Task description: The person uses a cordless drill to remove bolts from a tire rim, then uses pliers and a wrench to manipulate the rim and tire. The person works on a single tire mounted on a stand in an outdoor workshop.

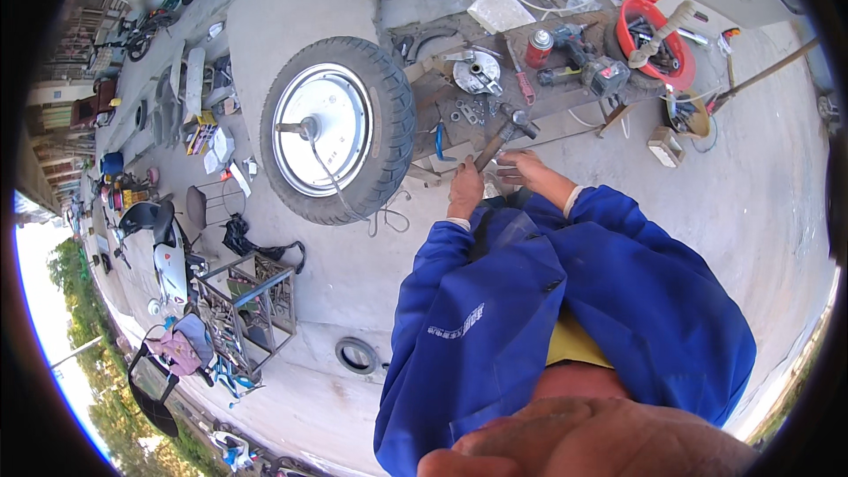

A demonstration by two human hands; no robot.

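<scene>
My left hand [466, 187] grips the wooden handle of a hammer [518, 122], its metal head pointing away from me. My right hand [528, 170] is just right of the handle, fingers apart and loosely curved. Left of the hands stands a tyred wheel with a silver hub [340, 115], a cable hanging from its axle. Beyond the hammer, a low work surface [474, 124] holds a metal brake plate [480, 73], small hardware, a blue-handled tool [441, 143] and a pink-handled tool [522, 79].
At upper right are a spray can [539, 49], power tools [604, 76] and a red basin of tools [632, 26]. A metal rack [247, 296], loose tyre [357, 355] and parked scooters [168, 256] are at left, with a yellow crate [199, 137] farther back.
</scene>
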